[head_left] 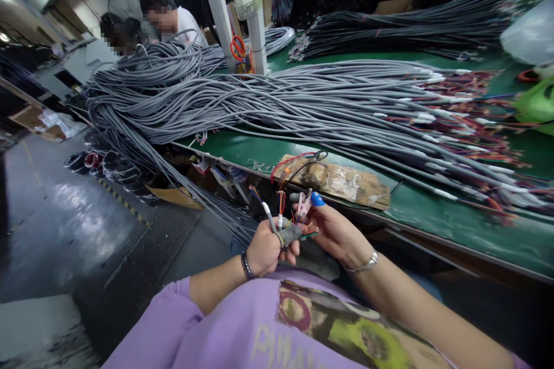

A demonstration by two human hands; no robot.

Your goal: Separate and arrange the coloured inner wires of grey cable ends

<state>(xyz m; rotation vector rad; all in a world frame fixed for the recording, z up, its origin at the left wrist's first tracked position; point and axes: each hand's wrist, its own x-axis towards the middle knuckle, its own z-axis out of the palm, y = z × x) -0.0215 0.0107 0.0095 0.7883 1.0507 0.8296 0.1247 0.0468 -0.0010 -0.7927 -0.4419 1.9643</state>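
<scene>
My left hand (267, 249) is closed around grey cables (271, 220) in front of my body. Their white-sleeved ends (280, 221) stick up, with coloured wires (281, 202) fanning out of the tips. A grey covering wraps the left thumb. Just to its right, my right hand (340, 232) pinches a small pale pink piece (304, 206), whose kind I cannot make out. Blue tape (317, 199) covers one of the right fingertips. Loose thin wires (309, 232) lie between the two hands.
A thick bundle of grey cables (259, 98) stretches across the green table (433, 236) and hangs over its left end. Taped cardboard (335, 180) lies at the near edge. Darker cables (411, 29), a white post (216, 6) and orange-handled scissors (238, 46) stand behind. A person (188, 26) sits far left.
</scene>
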